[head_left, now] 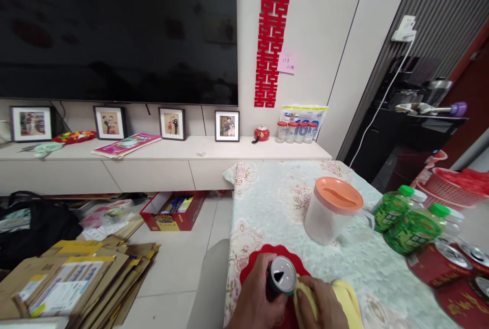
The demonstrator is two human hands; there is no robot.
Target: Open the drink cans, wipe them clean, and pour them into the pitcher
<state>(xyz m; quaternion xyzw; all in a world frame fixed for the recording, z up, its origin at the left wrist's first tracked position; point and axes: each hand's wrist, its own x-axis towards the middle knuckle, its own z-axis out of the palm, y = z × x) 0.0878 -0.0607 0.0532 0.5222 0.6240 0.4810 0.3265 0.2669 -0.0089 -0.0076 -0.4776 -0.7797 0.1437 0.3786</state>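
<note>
My left hand (259, 296) is wrapped round a dark can (283, 274) with an opened silver top, held upright above a red scalloped plate (294, 256). Against the can's right side, my right hand (319, 302) presses a yellow cloth (348, 302), part of which lies on the table to the right. Behind them stands a clear plastic pitcher (324, 217) with an orange lid.
The table has a floral cloth (267, 207). Green-capped bottles (414, 227) and red cans (439, 264) stand on its right side. Flattened cardboard (87, 283) and a red box (173, 212) lie on the floor at left. A white cabinet (183, 152) runs behind.
</note>
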